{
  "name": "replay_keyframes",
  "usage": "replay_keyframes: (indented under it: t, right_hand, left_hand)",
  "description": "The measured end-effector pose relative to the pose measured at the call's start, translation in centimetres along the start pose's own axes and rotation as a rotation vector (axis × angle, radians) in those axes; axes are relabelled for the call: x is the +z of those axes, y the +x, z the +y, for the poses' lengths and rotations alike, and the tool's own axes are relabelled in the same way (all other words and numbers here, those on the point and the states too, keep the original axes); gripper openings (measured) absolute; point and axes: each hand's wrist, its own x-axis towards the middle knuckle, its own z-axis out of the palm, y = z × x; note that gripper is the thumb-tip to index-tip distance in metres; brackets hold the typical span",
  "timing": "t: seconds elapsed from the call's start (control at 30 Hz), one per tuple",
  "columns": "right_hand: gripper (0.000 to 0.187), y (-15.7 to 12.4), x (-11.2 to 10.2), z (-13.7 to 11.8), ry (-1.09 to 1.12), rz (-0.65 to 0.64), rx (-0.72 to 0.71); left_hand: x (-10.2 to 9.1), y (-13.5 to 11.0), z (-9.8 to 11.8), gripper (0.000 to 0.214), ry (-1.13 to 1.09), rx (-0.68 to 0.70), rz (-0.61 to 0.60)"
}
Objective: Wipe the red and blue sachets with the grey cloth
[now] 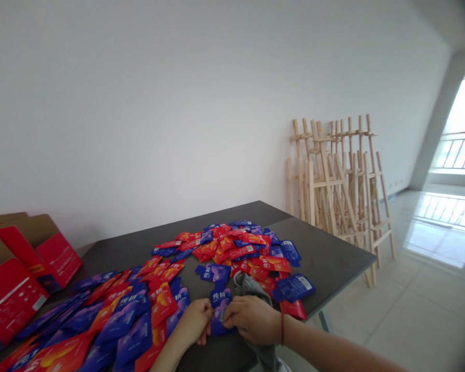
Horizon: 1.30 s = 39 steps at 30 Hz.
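Both of my hands pinch one blue packet (220, 305) with white characters, flat on the dark table (325, 258). My left hand (196, 320) grips its left edge with curled fingers. My right hand (251, 319) holds the right edge and lies over a grey cloth (250, 285). A red string circles my right wrist. Several red and blue packets (240, 248) lie spread across the table behind and to the left.
A second heap of blue and red packets (112, 315) covers the table's left part. Red and brown cardboard boxes (19, 274) stand at the far left. Wooden easels (337, 181) lean on the white wall to the right. Tiled floor (418, 289) lies beyond the table's right edge.
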Motion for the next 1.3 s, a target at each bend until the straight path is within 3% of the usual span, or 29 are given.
replay_keyframes:
  t: [0.1,0.2,0.33,0.43,0.5,0.57,0.67,0.8,0.87,0.93,1.0,1.13,1.3]
  right_hand:
    - [0.03,0.7,0.5,0.6,-0.042,0.033,0.118]
    - [0.026,2.5,1.0,1.1,-0.125,0.055,0.289]
    - [0.021,4.4,1.2,1.1,-0.201,0.056,0.411]
    - [0.018,4.8,1.4,0.8,-0.24,0.077,0.408]
    - [0.017,4.7,1.4,0.7,-0.248,0.085,0.397]
    - [0.017,4.5,1.5,0.6,-0.243,0.079,0.396]
    - [0.023,4.5,1.5,0.6,-0.205,0.108,0.424]
    - [0.057,5.6,1.6,0.7,-0.19,0.184,0.57]
    - [0.055,6.5,1.6,0.9,-0.199,0.143,0.65]
    - [0.042,7.2,1.5,1.1,-0.187,0.091,0.653]
    - [0.033,7.4,1.4,1.2,-0.167,0.07,0.594]
    - [0.031,5.9,1.3,1.1,-0.109,0.071,0.405]
    - [0.034,3.3,0.6,1.2,0.117,0.115,0.155]
  left_hand:
    - [-0.1,-0.1,0.2,0.019,0.006,-0.003,0.021]
    - [-1.5,-0.7,0.5,0.022,0.018,0.002,0.067]
    - [-7.0,-2.5,0.2,0.025,0.044,0.017,0.195]
    - [-12.4,-4.2,-1.2,0.027,0.182,-0.033,0.355]
    - [-15.5,-5.1,-2.4,0.027,0.289,-0.059,0.401]
    - [-17.6,-5.7,-3.6,0.027,0.372,-0.124,0.408]
    - [-18.7,-6.1,-4.3,0.028,0.523,-0.234,0.371]
    - [-17.5,-6.4,-2.4,0.03,0.804,-0.295,0.444]
    - [-15.8,-6.4,-0.5,0.032,0.927,-0.314,0.529]
    - [-13.7,-6.0,1.4,0.034,1.015,-0.241,0.58]
    - [-11.3,-5.0,2.8,0.033,1.027,-0.163,0.57]
    - [-7.0,-2.2,3.8,0.024,0.934,-0.025,0.421]
    - [-3.6,0.1,3.9,0.031,0.92,0.026,0.408]
